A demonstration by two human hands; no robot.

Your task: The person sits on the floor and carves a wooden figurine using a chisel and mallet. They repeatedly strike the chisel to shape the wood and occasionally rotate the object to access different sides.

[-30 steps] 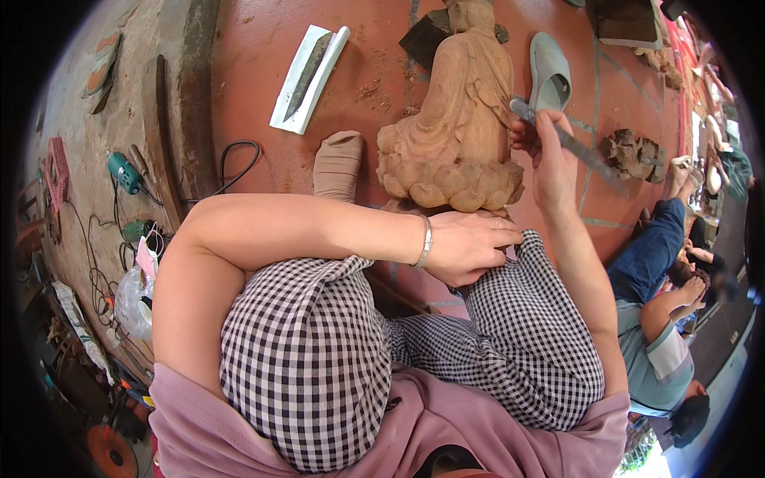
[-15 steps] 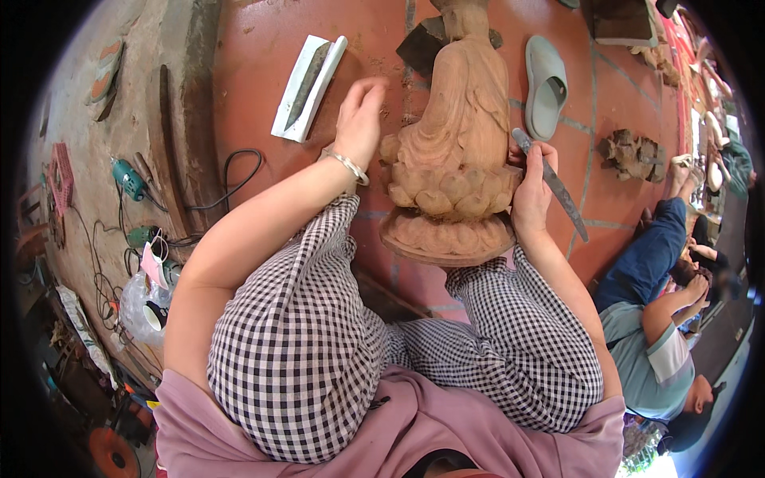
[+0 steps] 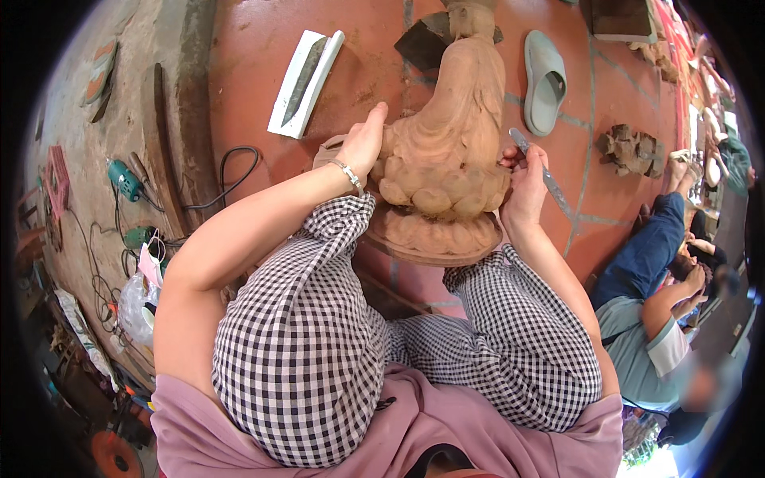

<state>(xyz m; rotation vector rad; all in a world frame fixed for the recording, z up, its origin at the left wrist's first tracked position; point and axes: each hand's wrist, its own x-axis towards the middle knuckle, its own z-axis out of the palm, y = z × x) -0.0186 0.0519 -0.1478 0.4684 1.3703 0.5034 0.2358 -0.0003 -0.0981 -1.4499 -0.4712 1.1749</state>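
Note:
A carved wooden statue [image 3: 456,119], a robed seated figure on a lotus-petal base, leans away from me across the floor, its rounded foot [image 3: 434,247] by my knees. My left hand [image 3: 365,147] grips the statue's left side, with one digit pointing up and the other fingers mostly hidden. On the right side of the base, my right hand [image 3: 526,183] is closed around a long flat grey metal file [image 3: 555,191], which slants down to the right. The statue's head runs toward the top edge of the view.
A dark block [image 3: 424,44] lies behind the statue. At left, a dark blade-like tool [image 3: 305,80] rests on a white holder [image 3: 288,119]. A grey slipper [image 3: 543,92] and wood chunks [image 3: 629,151] lie right. Green power tools [image 3: 126,179] with cords are far left; another person [image 3: 645,342] sits right.
My left hand has come down from the air onto the statue's side. The statue has turned and shifted slightly left. My right hand still holds the file, now slightly lower.

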